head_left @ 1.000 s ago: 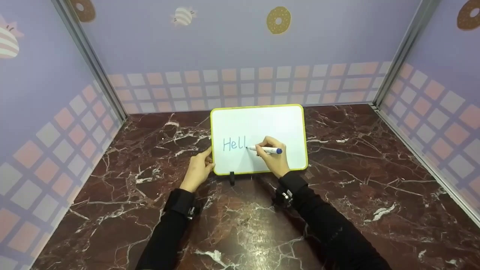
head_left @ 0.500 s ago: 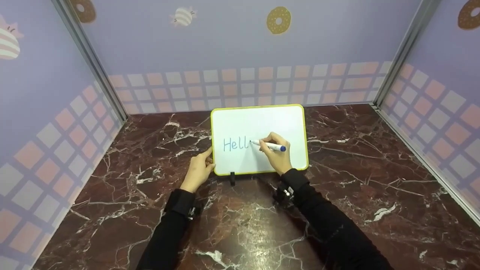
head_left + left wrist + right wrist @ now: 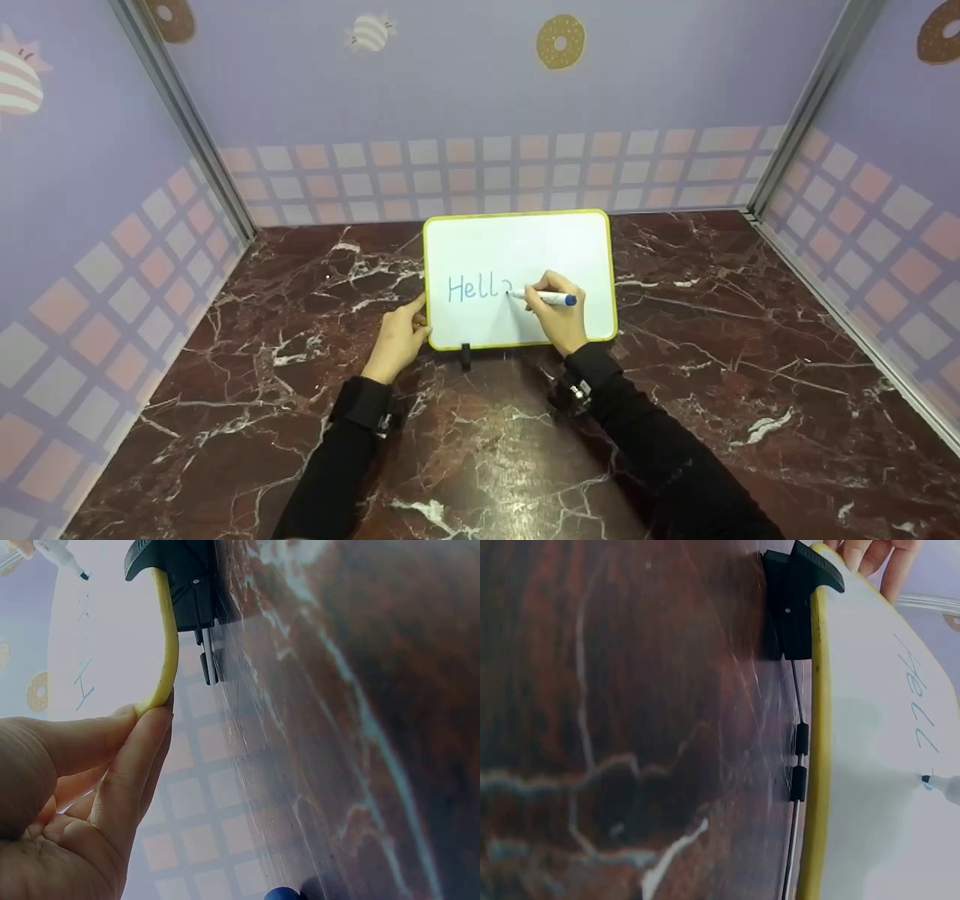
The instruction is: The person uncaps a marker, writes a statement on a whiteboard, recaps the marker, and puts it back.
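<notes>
A whiteboard (image 3: 480, 244) with a yellow rim leans back on a black stand (image 3: 191, 589). Blue letters "Hell" (image 3: 472, 287) and a small curved stroke after them run across its left half. At the lower left edge, my left hand (image 3: 397, 337) pinches the yellow rim between thumb and fingers, plain in the left wrist view. My right hand (image 3: 561, 311) grips a white marker (image 3: 553, 298) with a blue end, its dark tip on the board by the curved stroke. The right wrist view shows only the marker's tip end (image 3: 949, 786); the right hand is outside it.
The board stands on a dark red marbled tabletop (image 3: 247, 420). Behind it rises a lilac wall (image 3: 450, 90) with checks and doughnut prints, and side walls flank the table. A blue rounded thing (image 3: 283, 894) peeks in at the bottom of the left wrist view.
My right hand has moved rightward with the marker, first up, then slightly down. The second "l" is now whole, and a curved stroke has appeared after it. My left hand stays on the rim.
</notes>
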`<state>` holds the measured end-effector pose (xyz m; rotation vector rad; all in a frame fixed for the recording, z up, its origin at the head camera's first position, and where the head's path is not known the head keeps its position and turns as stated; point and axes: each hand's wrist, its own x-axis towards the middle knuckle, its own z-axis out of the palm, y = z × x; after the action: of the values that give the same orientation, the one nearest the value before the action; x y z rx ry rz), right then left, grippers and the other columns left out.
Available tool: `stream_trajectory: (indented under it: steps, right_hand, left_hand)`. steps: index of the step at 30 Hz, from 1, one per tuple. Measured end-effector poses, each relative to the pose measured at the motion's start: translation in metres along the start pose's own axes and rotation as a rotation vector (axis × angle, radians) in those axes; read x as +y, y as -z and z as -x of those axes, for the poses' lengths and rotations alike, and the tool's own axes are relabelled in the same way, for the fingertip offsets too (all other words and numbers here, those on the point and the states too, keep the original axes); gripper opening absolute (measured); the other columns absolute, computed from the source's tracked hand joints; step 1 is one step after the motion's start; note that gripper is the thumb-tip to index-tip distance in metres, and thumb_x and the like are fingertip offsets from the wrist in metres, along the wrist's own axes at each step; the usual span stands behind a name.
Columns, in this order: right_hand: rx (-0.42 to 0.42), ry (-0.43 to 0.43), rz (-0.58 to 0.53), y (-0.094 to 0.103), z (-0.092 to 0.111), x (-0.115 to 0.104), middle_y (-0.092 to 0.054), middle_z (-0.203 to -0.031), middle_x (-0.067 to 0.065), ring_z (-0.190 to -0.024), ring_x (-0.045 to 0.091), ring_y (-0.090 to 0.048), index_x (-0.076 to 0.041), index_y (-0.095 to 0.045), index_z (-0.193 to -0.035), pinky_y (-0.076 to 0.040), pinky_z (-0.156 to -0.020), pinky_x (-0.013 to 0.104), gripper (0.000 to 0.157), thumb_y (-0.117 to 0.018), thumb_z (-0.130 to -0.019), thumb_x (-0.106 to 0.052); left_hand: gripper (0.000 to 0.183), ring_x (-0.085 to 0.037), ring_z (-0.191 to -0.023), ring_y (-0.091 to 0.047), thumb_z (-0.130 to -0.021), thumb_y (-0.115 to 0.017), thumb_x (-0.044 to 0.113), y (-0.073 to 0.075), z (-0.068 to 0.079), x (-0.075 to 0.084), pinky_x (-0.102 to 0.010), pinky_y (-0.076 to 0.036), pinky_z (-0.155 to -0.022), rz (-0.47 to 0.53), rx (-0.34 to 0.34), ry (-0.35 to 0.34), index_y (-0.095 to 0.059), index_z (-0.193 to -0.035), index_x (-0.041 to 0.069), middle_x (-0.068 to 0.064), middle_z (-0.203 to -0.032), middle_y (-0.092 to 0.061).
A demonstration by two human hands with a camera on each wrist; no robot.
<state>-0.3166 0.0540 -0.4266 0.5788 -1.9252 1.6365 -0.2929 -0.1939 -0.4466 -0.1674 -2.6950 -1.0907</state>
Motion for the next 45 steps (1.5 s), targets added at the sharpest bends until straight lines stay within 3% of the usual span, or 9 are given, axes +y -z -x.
stream_trajectory:
  steps: [7,13,17,28,38,45]
  right_hand:
    - [0.026,0.002,0.007,-0.004,-0.007,-0.004,-0.066,-0.071,0.027,-0.061,0.036,-0.066,0.013,-0.058,-0.073,-0.046,-0.057,0.014,0.016,-0.063,-0.088,0.01]
    - [0.13,-0.051,-0.068,0.006,-0.014,-0.004,-0.058,-0.059,0.032,-0.049,0.022,-0.057,0.015,-0.046,-0.067,-0.037,-0.047,0.014,0.023,-0.055,-0.087,0.013]
    - [0.137,-0.091,-0.087,0.017,-0.015,0.004,-0.055,-0.059,0.035,-0.047,0.014,-0.055,0.016,-0.042,-0.066,-0.03,-0.045,0.015,0.027,-0.057,-0.088,0.011]
    - [0.124,-0.075,-0.039,0.025,-0.019,0.011,-0.058,-0.061,0.033,-0.051,0.035,-0.058,0.016,-0.045,-0.067,-0.032,-0.047,0.015,0.028,-0.061,-0.089,0.01]
    - [0.088,-0.12,0.012,0.031,-0.019,0.011,-0.057,-0.057,0.033,-0.046,0.022,-0.053,0.011,-0.044,-0.061,-0.026,-0.046,0.016,0.03,-0.059,-0.087,0.011]
    - [0.12,-0.101,-0.016,0.034,-0.019,0.015,-0.058,-0.063,0.036,-0.054,0.041,-0.056,0.013,-0.043,-0.066,-0.032,-0.047,0.015,0.029,-0.059,-0.09,0.009]
  left_hand:
    - [0.061,-0.031,-0.085,-0.07,-0.088,-0.067,-0.007,-0.002,-0.001,0.0,-0.039,-0.054,-0.072,-0.002,0.009,-0.023,-0.048,-0.145,0.001,-0.023,-0.097,-0.072]
    - [0.061,-0.032,-0.084,-0.07,-0.087,-0.067,-0.008,-0.002,-0.002,0.0,-0.039,-0.054,-0.072,-0.006,0.013,-0.042,-0.048,-0.145,0.0,-0.023,-0.095,-0.072]
    - [0.061,-0.032,-0.086,-0.071,-0.088,-0.067,-0.007,-0.001,-0.002,-0.002,-0.038,-0.054,-0.072,-0.014,0.005,-0.029,-0.047,-0.145,0.002,-0.022,-0.096,-0.073]
    - [0.062,-0.031,-0.087,-0.072,-0.089,-0.066,-0.006,0.0,-0.002,0.0,-0.037,-0.055,-0.071,0.014,-0.012,-0.002,-0.045,-0.147,0.003,-0.022,-0.099,-0.072]
    - [0.062,-0.033,-0.089,-0.071,-0.087,-0.068,-0.007,0.0,-0.001,-0.001,-0.042,-0.057,-0.076,-0.017,0.006,-0.005,-0.047,-0.145,0.002,-0.024,-0.099,-0.072]
    - [0.061,-0.033,-0.089,-0.071,-0.089,-0.067,-0.006,0.0,-0.002,-0.003,-0.041,-0.056,-0.076,-0.009,-0.003,0.002,-0.047,-0.146,0.002,-0.024,-0.1,-0.071]
